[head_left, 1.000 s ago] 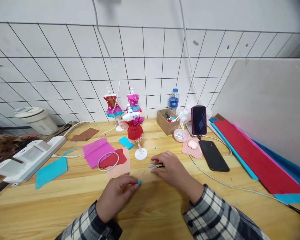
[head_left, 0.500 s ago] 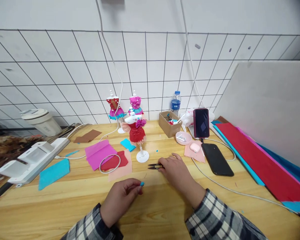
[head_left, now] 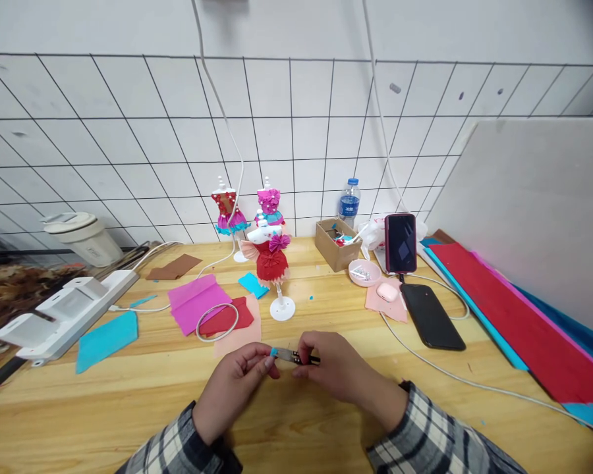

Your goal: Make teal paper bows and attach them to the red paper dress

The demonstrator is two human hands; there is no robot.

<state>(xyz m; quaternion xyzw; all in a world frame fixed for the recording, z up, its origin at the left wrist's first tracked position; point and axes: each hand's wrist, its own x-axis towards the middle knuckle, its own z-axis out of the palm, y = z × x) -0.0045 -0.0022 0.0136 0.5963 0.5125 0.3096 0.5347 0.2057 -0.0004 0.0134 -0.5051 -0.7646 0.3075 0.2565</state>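
Observation:
My left hand point(head_left: 237, 385) is closed in a pinch on a tiny blue paper piece point(head_left: 274, 352) just above the wooden table point(head_left: 128, 408). My right hand point(head_left: 333, 365) grips small black thread snips point(head_left: 296, 357), whose blades touch the blue piece. Both hands meet low at the centre of the view. Behind them stands a small white mannequin in a red paper dress point(head_left: 271, 263) on a round base.
Pink, red and peach paper sheets with a white cable loop point(head_left: 216, 320) lie to the left, with a blue sheet point(head_left: 106, 339) and a white power strip point(head_left: 59, 309). A cardboard box point(head_left: 335, 245), pink dish, two phones point(head_left: 432, 316) and long coloured sheets point(head_left: 504, 316) are to the right.
My right hand picked the snips up off the table and brought them back to the blue piece. My left hand lifted slightly to meet them.

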